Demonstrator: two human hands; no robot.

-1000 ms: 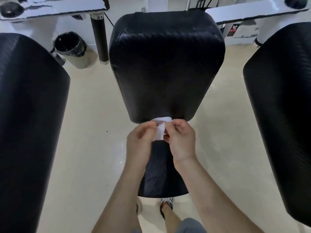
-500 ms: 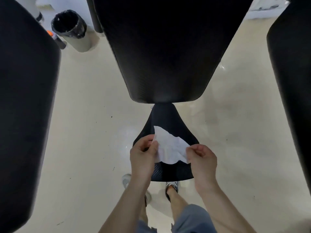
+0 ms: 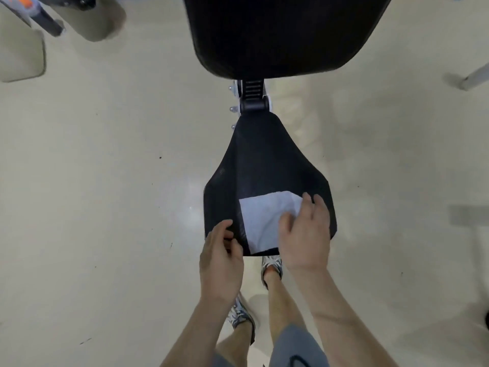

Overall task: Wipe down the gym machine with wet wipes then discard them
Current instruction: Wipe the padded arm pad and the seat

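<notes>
A white wet wipe lies spread flat on the black seat pad of the gym machine. My right hand rests palm down on the wipe's right part, fingers spread, pressing it to the pad. My left hand hovers at the seat's near left edge, fingers loosely curled, holding nothing. The black back pad fills the top of the view, joined to the seat by a black bracket.
Cream floor surrounds the seat. A beige bin base and a dark bar sit at the top left. A grey machine foot shows at the right edge. My shoes stand below the seat.
The view has tilted down and closer to the seat. The wipe, held unfolded between both hands before, now lies flat on the seat under my right hand; my left hand has let go.
</notes>
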